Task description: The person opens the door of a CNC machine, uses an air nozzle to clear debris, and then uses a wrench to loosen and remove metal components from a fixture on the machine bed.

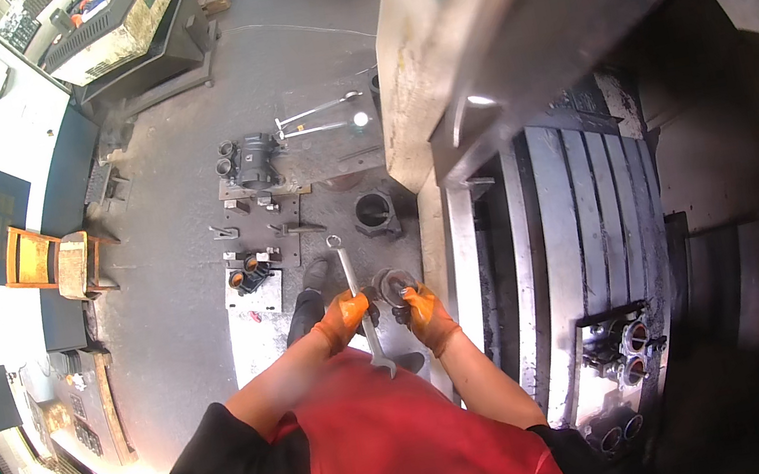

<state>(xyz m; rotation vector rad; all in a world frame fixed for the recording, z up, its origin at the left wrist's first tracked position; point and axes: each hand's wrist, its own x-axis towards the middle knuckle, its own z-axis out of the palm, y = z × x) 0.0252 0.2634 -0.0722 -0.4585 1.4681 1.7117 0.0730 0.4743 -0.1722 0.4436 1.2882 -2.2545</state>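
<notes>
In front of my red apron, my left hand point(343, 318) in an orange work glove is closed around the shaft of a long combination wrench point(347, 268). The wrench's ring end points away from me and its open jaw hangs near the apron. My right hand point(427, 316), gloved the same way, is closed on a round grey metal part point(395, 282) shaped like a disc or ring. Its fingers hide part of that piece, so I cannot tell exactly what it is. The two hands are side by side, a little apart.
Beyond my hands stand a hollow metal casting point(375, 214), a larger cylindrical casting point(255, 160) and two long-handled tools point(318, 116). To the right is a slotted machine table point(588, 210) bearing a fixture with castings point(623, 351). A wooden chair point(31, 258) stands left.
</notes>
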